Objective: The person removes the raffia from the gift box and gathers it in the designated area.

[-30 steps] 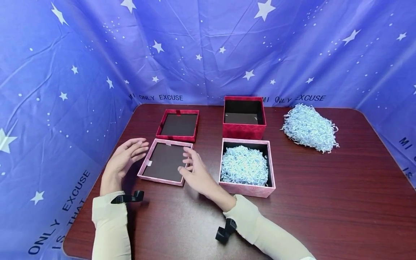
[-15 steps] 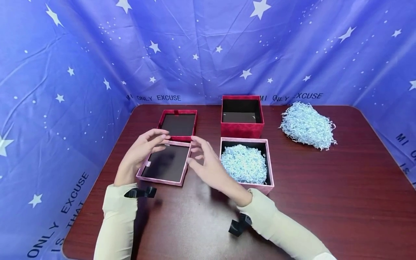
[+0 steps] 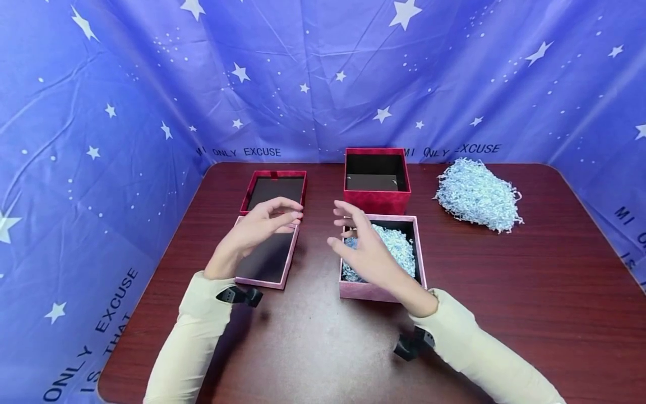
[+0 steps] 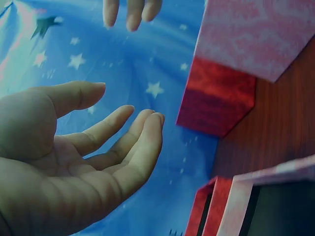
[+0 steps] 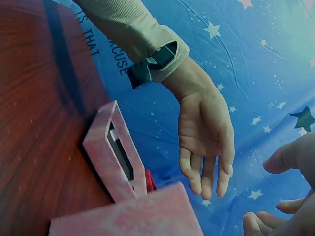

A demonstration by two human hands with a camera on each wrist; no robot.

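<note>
My left hand (image 3: 257, 230) hovers over the pink box lid (image 3: 267, 258), its fingers loosely bent with nothing between them. The lid lies with its dark inside up, and the hand and wrist hide its left part. My right hand (image 3: 365, 247) is held above the pink box (image 3: 375, 290), fingers relaxed and apart, also holding nothing. Light blue shredded paper (image 3: 401, 247) fills the box, partly covered by that hand. In the left wrist view, the left palm (image 4: 74, 162) shows bare, with the pink box (image 4: 256, 34) beyond it.
Behind the pink pieces stand a red box (image 3: 377, 199) with a dark, bare inside and a red lid (image 3: 277, 191) lying inside up. A loose heap of blue shredded paper (image 3: 476, 193) sits at the back right. A starry blue cloth (image 3: 313, 73) hangs around the table.
Both hands have moved to the right. The left hand went from beside the pink lid to above it; the right hand went from the lid's right edge to above the pink box.
</note>
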